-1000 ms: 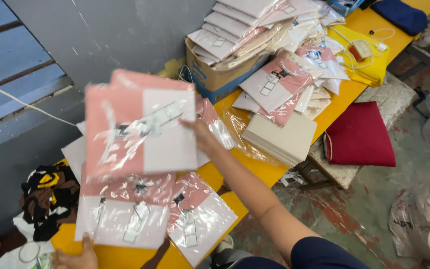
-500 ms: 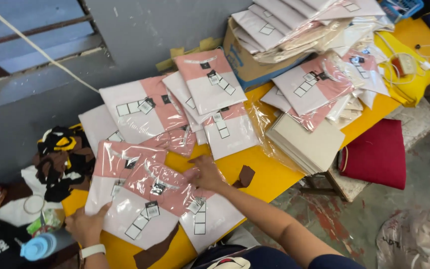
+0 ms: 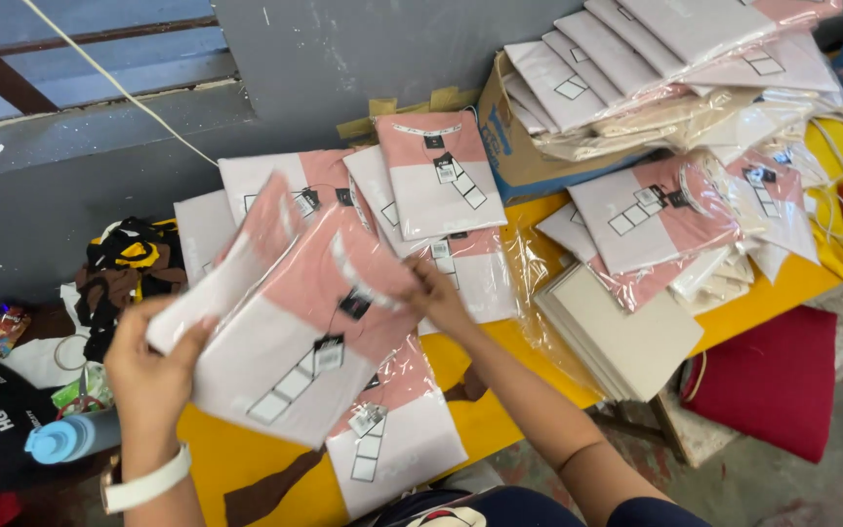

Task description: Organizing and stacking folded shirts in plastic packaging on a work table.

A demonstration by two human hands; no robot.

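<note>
Far left: blue bottle (image 3: 68, 437) lying at the counter (image 3: 500, 415) edge, dark clothes (image 3: 134, 268) heaped behind it, out of the work zone.

My left hand (image 3: 153, 366), white wristband on, grip clenched on the lower-left edge of the bagged shirts (image 3: 295, 327). It's a small stack in clear plastic, pink top half and white bottom half, tags facing up. Held tilted above the counter, not resting on it, so the slippery bags stay squared against each other.

My right hand (image 3: 436, 298) pinches the stack's upper-right edge, fingers on top. Two-point hold at opposite corners keeps it from fanning out.

Below the stack: one more bagged shirt (image 3: 392, 444) flat on the yellow counter. Behind: several same-type shirts overlapped against the grey wall (image 3: 343, 59), tags visible.

Right of my arm: a pile of flat cardboard inserts (image 3: 626, 337), then more bagged shirts (image 3: 665, 210) and a cardboard box (image 3: 524, 146) overloaded with packed ones. Red cushion (image 3: 773, 381) down at floor level, far right.
</note>
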